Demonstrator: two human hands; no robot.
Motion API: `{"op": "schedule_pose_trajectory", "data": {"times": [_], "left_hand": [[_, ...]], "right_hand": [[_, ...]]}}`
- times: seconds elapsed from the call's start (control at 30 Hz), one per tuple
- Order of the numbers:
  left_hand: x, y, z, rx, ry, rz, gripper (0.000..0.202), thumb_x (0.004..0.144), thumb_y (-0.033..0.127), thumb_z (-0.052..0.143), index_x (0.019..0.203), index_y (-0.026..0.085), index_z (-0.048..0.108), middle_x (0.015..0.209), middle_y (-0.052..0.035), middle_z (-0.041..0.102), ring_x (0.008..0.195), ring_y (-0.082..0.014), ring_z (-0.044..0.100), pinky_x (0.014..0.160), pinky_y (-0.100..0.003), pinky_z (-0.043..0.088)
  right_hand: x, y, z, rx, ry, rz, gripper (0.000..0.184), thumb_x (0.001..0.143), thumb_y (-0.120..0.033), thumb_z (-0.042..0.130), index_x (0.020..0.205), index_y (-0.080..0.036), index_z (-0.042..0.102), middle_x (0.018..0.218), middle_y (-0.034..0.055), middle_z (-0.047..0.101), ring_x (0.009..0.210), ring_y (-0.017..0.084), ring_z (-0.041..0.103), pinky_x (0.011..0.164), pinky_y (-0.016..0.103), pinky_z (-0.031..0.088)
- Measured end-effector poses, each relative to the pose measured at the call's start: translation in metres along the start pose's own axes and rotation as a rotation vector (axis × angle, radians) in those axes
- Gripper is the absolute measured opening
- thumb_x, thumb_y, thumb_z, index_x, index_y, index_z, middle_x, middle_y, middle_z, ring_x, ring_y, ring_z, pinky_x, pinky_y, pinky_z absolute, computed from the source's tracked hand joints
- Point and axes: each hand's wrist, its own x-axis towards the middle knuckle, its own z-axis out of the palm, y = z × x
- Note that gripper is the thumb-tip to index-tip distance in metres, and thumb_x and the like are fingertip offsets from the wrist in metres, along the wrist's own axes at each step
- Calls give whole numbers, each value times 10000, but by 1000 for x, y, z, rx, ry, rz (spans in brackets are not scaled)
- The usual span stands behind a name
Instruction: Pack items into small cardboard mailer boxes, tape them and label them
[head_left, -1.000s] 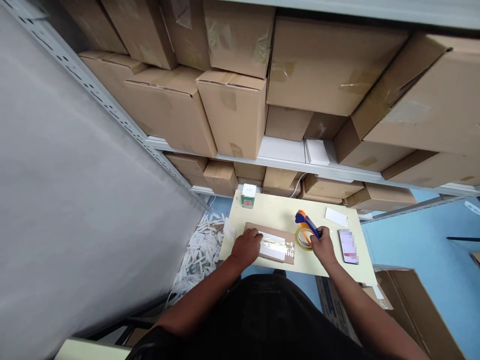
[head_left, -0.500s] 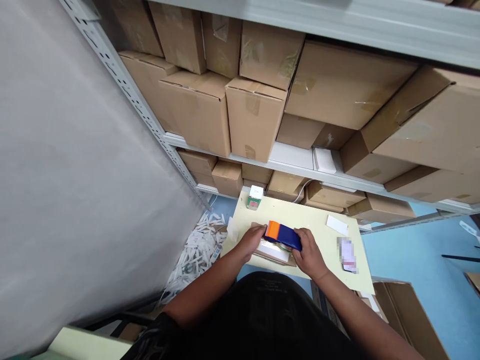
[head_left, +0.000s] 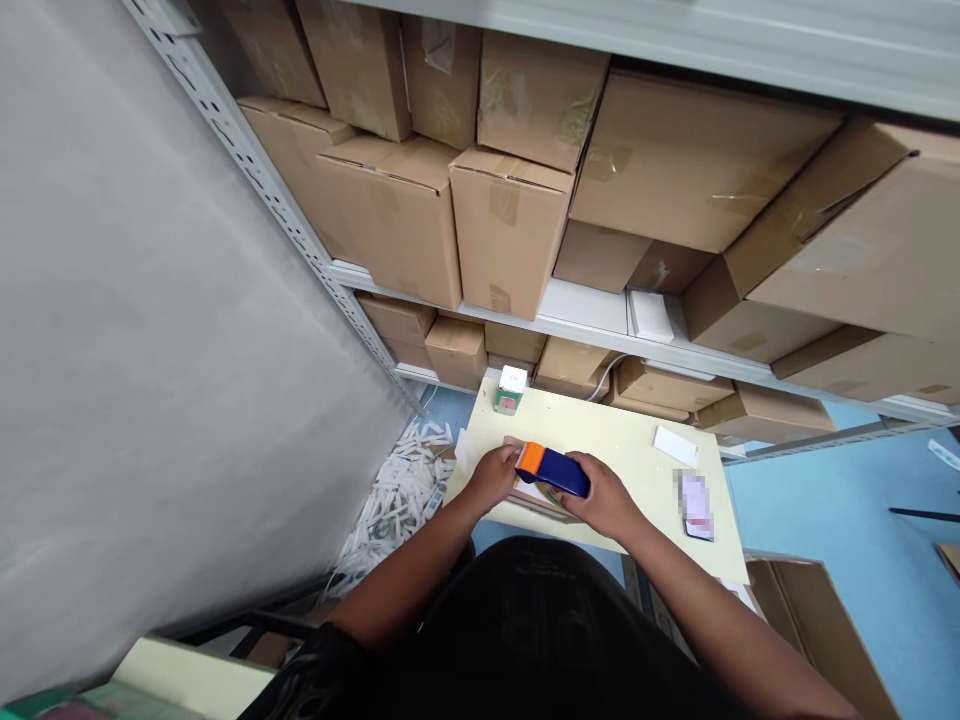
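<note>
A tape dispenser (head_left: 553,470) with an orange head and a dark blue body lies across my right hand (head_left: 604,498), whose fingers are wrapped round its blue end. My left hand (head_left: 493,478) is closed right beside the orange head; what its fingertips pinch, the tape's end or the box, cannot be made out. Under the dispenser lies a flat cardboard box (head_left: 541,507) on the pale yellow table (head_left: 592,424). Both hands and the dispenser cover much of this box.
A small green and white box (head_left: 510,390) stands at the table's back left. To the right lie a white box (head_left: 676,446) and a phone (head_left: 697,506). Shelves with cardboard boxes (head_left: 510,230) rise behind. White scraps (head_left: 390,495) cover the floor at left.
The tape dispenser has shifted slightly left and tilted, its orange head now further over the left end of the box. Both hands have moved a little left with it.
</note>
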Motion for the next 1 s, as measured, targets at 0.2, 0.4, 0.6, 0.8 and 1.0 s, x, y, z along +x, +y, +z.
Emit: {"op": "schedule_pose_trajectory", "data": {"times": [0.2,0.4,0.6,0.8,1.0], "left_hand": [[10,-8,-5,-29,-8,-58,275,933,346,487,786,181,650,810,-50,703,788,-202,669,715,-293,528],[21,-13,0,-326,-1,-198,193,905,347,574,836,172,616,777,-33,626,701,-155,640,682,-303,603],[16,-13,-6,-510,27,-236,295,870,484,609,852,191,580,674,13,560,597,-140,598,584,-295,580],[9,-29,-28,-235,10,-117,379,889,578,506,760,225,545,490,51,519,410,-128,496,441,-248,396],[15,-51,-24,-198,111,-106,355,880,540,500,720,224,530,497,42,544,451,-139,533,501,-254,419]], "right_hand": [[4,-5,-22,-51,-39,32,439,781,-402,732,1182,-239,654,1077,56,725,971,247,675,841,339,504],[-15,11,-47,-10,-78,150,492,791,-383,698,1253,-233,620,1145,79,721,1007,272,675,876,372,520],[-22,21,-22,-82,-16,54,599,809,-426,696,1360,-224,578,1280,114,681,1160,312,639,1004,447,500],[-15,22,-7,-188,-4,-86,659,820,-381,688,1442,-230,532,1296,117,670,1202,313,612,1053,470,480],[2,-5,-4,-358,-102,-106,681,835,-399,671,1455,-161,524,1207,152,676,1125,325,615,993,442,494]]}}
